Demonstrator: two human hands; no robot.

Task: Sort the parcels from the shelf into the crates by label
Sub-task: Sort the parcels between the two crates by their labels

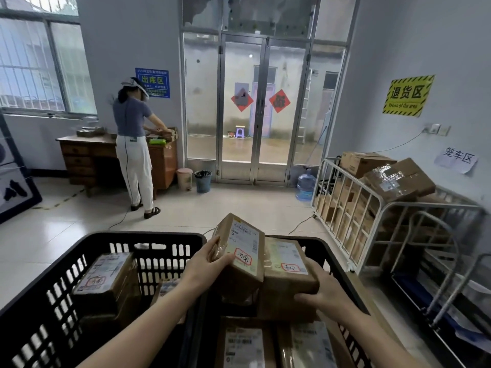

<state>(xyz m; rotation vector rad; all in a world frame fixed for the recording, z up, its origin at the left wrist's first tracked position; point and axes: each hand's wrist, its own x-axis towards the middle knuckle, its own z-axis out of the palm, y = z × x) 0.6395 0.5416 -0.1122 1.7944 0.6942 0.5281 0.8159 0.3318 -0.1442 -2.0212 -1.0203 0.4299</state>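
Two black slotted crates stand side by side in front of me, the left crate [148,239] and the right crate [322,247]. My left hand [210,257] grips a brown parcel [240,264] with a white label and a red-framed handwritten mark, held tilted over the gap between the crates. My right hand [322,290] holds a second brown parcel [288,274] with a similar red-marked label, over the right crate. Labelled parcels [106,280] lie stacked in the left crate, and more parcels [244,343] lie in the right crate.
A wheeled metal cage cart [345,208] full of cardboard boxes stands at the right. Another person [134,144] works at a wooden desk [85,152] at the back left. Two bins [203,180], a water bottle [305,185] and glass doors [244,107] are ahead across tiled floor.
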